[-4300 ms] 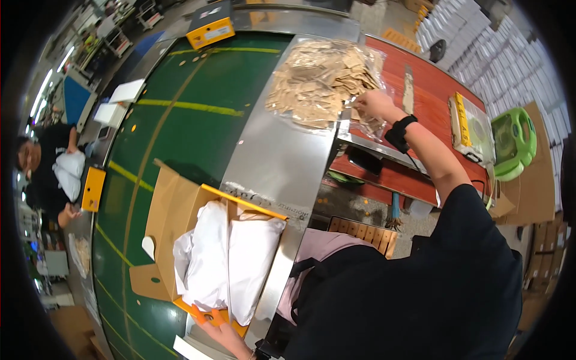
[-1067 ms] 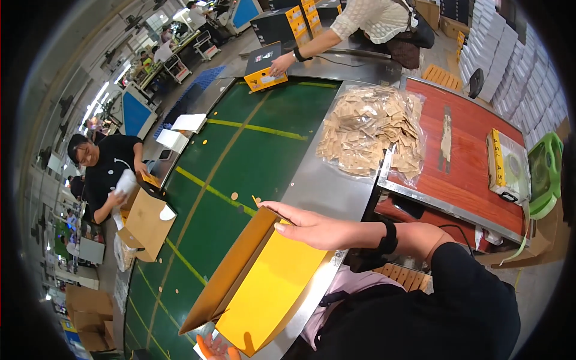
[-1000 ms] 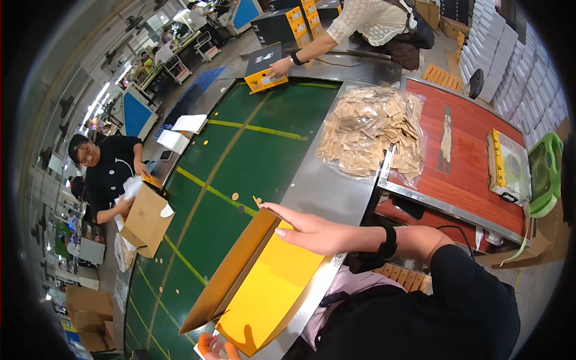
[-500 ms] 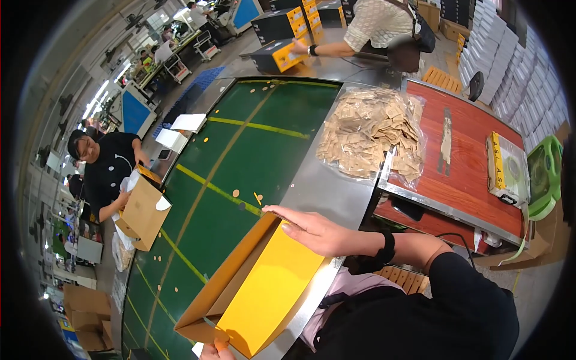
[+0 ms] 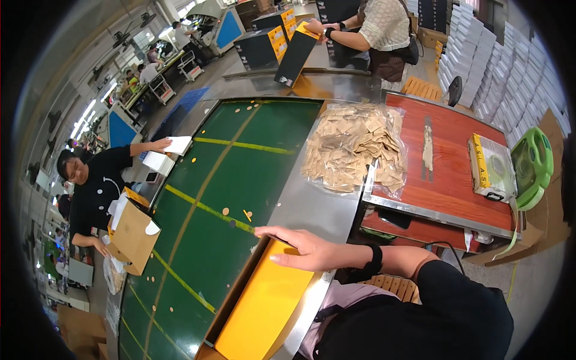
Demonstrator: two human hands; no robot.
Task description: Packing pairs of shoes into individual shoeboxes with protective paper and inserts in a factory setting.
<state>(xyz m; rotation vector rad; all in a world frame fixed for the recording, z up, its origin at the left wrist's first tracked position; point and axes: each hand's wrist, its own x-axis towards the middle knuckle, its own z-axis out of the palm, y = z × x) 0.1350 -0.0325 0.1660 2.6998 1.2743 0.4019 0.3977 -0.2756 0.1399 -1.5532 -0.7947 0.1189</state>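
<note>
My right hand (image 5: 300, 249) comes in from the right, a black band (image 5: 376, 257) about the wrist, and lies across the far end of a yellow box (image 5: 261, 306). Its fingers are stretched nearly straight, close together, toward the far left corner; the thumb stands apart from them over the yellow face, so the hand is open rather than wrapped round anything, though I cannot tell how firmly it presses. My left hand is out of view, and I cannot tell how it is held or what it has. The box sits in front of me at the lower edge, its near end cut off, with a strip of brown cardboard (image 5: 236, 298) along its left side. Beyond it runs a green surface (image 5: 216, 198) with yellow lines and small round discs on it. Ahead, on the metal border (image 5: 321, 210) and touching the red tabletop (image 5: 402, 198), lies a clear bag of beige packets (image 5: 351, 147). Across to the left, a co-worker (image 5: 96, 183) reaches one hand to a white block (image 5: 178, 144), an open brown box (image 5: 135, 237) beside them; at the far end, another person (image 5: 384, 36) holds a black-and-yellow box (image 5: 295, 57) tilted.
</note>
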